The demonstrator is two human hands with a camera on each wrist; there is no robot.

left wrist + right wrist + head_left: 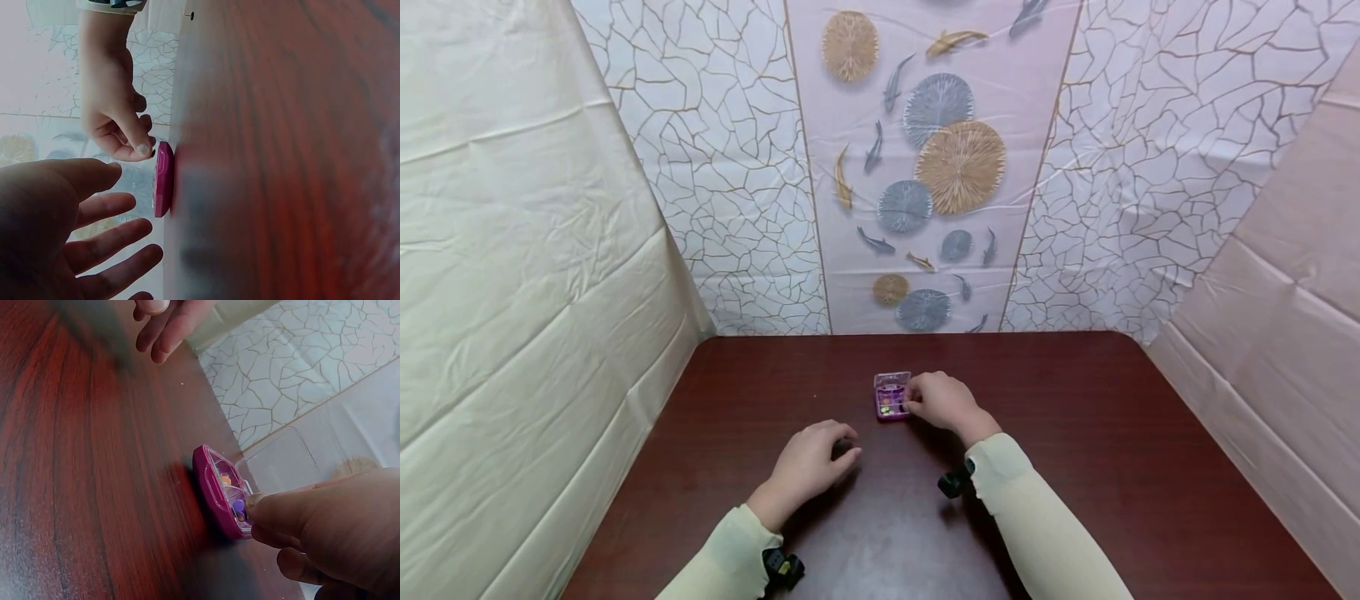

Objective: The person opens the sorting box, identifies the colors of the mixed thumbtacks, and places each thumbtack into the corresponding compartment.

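Note:
A small magenta case (892,417) with divided compartments lies on the table, its clear hinged lid (281,456) raised. Inside are small coloured pieces, among them an orange one (225,480) and a purple one (238,505). Over the case's right side is my right hand (943,402), thumb and forefinger pinched together. A tiny dark piece (153,152) shows at those fingertips; its kind is too small to make out. My left hand (808,467) hovers nearer the front, left of the case, fingers relaxed and apart, holding nothing.
The dark red wooden table (760,375) reaches back to a patterned cloth backdrop (752,167). Pale cloth hangs at the left side (512,292) and the right side (1277,275). Each wrist wears a small black camera (784,568).

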